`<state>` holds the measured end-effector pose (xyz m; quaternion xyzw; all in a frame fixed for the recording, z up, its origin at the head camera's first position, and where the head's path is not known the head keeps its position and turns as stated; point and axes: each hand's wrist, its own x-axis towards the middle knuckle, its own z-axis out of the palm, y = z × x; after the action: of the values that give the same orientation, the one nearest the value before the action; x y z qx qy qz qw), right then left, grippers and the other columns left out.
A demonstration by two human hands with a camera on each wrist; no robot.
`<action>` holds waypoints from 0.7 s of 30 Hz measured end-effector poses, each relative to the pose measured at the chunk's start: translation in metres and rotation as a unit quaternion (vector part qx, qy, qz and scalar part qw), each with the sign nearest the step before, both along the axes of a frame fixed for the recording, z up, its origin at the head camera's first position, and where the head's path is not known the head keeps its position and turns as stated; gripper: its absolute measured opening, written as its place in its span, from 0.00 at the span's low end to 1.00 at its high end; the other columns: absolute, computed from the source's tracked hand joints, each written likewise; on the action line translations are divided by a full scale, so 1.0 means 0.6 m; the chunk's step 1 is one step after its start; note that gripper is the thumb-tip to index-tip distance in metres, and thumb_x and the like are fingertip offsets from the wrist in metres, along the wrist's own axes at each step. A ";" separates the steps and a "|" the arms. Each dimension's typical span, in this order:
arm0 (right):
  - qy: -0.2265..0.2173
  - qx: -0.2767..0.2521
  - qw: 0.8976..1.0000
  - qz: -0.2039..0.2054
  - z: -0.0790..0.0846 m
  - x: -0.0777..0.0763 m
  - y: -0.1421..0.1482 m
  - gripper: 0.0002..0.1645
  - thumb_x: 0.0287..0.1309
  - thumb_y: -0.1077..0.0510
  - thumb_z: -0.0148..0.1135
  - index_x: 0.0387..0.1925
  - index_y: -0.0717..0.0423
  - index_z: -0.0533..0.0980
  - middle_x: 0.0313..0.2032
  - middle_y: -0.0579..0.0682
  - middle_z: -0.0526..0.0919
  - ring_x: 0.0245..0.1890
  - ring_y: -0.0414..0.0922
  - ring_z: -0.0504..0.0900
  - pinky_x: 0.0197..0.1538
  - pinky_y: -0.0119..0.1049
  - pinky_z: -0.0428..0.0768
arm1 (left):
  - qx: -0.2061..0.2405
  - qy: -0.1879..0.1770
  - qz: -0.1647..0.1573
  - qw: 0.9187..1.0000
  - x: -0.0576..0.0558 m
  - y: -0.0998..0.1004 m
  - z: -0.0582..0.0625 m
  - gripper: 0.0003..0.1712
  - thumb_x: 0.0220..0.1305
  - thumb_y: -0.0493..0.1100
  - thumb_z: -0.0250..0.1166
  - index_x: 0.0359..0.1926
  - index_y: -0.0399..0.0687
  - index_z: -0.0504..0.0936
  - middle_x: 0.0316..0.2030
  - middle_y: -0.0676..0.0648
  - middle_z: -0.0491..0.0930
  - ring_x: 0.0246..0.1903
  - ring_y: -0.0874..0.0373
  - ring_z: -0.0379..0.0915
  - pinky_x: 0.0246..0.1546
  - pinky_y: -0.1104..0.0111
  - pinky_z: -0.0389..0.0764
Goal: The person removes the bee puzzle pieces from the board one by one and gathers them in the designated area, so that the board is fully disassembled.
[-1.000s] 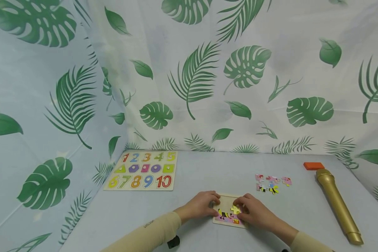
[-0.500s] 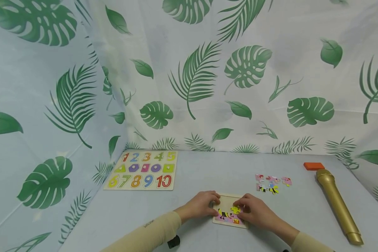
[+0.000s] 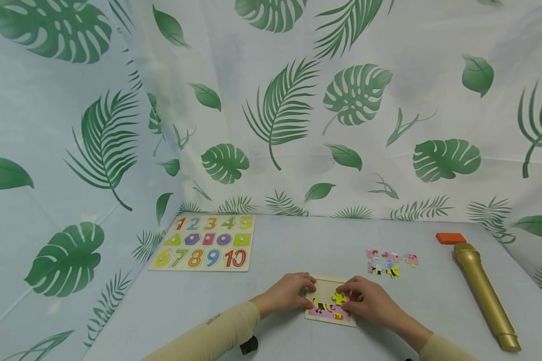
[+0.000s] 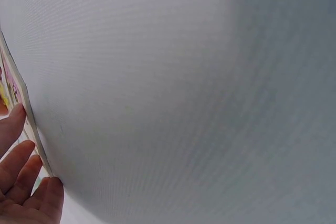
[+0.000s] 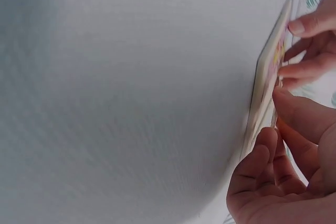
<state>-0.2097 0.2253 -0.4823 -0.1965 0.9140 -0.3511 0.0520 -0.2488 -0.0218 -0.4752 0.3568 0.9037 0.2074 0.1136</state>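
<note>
A small wooden puzzle board (image 3: pixel 322 284) lies before me, its lower part filled with a bee picture on pink. My left hand (image 3: pixel 290 293) holds the board along its left edge, thumb low and fingers near the top corner. In the left wrist view the thumb (image 4: pixel 16 121) rests on the board's rim. Over the board's right side, my right hand (image 3: pixel 368 302) pinches a yellow jigsaw piece (image 3: pixel 339 299) between thumb and fingers. The right wrist view shows that piece edge-on, slightly above the board (image 5: pixel 261 87); whether it touches the board is unclear.
Several loose jigsaw pieces (image 3: pixel 392 271) lie right of and beyond the board. A number-and-shape puzzle (image 3: pixel 203 250) is at the back left. At the right are a gold microphone (image 3: pixel 485 296) and an orange block (image 3: pixel 450 238). Leaf-print cloth (image 3: pixel 271 125) walls the table.
My right hand has shifted very slightly, and the yellow piece has tilted and moved a little with it. The left hand and the board stay in place.
</note>
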 end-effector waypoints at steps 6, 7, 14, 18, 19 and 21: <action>-0.001 0.003 0.998 -0.062 0.004 -0.009 0.020 0.17 0.52 0.56 0.73 0.46 0.50 0.84 0.41 0.43 0.80 0.33 0.37 0.74 0.34 0.30 0.76 | -0.004 0.009 -0.001 1.000 0.000 -0.001 -0.001 0.20 0.57 0.47 0.73 0.50 0.45 0.84 0.58 0.53 0.77 0.63 0.60 0.67 0.64 0.70 0.66; -0.003 0.004 0.997 -0.075 0.007 -0.010 0.026 0.17 0.52 0.56 0.73 0.46 0.49 0.84 0.42 0.43 0.80 0.34 0.38 0.74 0.34 0.31 0.76 | -0.003 0.010 -0.002 1.000 0.000 -0.001 -0.002 0.20 0.57 0.46 0.73 0.50 0.45 0.84 0.58 0.53 0.78 0.63 0.60 0.68 0.64 0.70 0.66; -0.005 0.004 0.988 -0.152 0.033 -0.024 0.089 0.23 0.56 0.51 0.70 0.52 0.56 0.81 0.50 0.55 0.80 0.40 0.47 0.76 0.34 0.35 0.74 | -0.004 0.015 -0.006 1.000 0.000 -0.001 -0.002 0.21 0.57 0.47 0.73 0.50 0.45 0.84 0.58 0.53 0.77 0.63 0.60 0.67 0.64 0.71 0.65; -0.010 0.011 0.983 -0.184 0.039 -0.034 0.130 0.28 0.59 0.50 0.68 0.56 0.60 0.78 0.54 0.63 0.76 0.44 0.52 0.75 0.35 0.36 0.75 | -0.004 0.014 -0.005 1.000 0.001 0.000 0.001 0.20 0.57 0.46 0.73 0.50 0.44 0.84 0.58 0.53 0.77 0.63 0.60 0.68 0.64 0.71 0.66; -0.013 0.016 0.981 -0.191 0.038 -0.037 0.141 0.29 0.59 0.50 0.68 0.57 0.61 0.77 0.55 0.64 0.75 0.44 0.53 0.75 0.35 0.36 0.75 | -0.004 0.014 -0.005 1.000 0.002 0.000 0.001 0.20 0.57 0.46 0.73 0.50 0.44 0.84 0.58 0.53 0.77 0.63 0.60 0.68 0.64 0.71 0.66; -0.025 0.021 0.979 -0.202 0.036 -0.043 0.161 0.30 0.59 0.49 0.67 0.59 0.62 0.76 0.54 0.66 0.74 0.43 0.54 0.73 0.34 0.37 0.73 | -0.005 0.015 -0.006 1.000 0.002 -0.001 0.002 0.20 0.57 0.47 0.73 0.50 0.44 0.84 0.58 0.53 0.78 0.63 0.60 0.68 0.64 0.71 0.66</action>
<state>-0.2353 0.3218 -0.4607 0.0025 0.9405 -0.3396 0.0070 -0.2477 -0.0221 -0.4743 0.3645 0.9044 0.1965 0.1031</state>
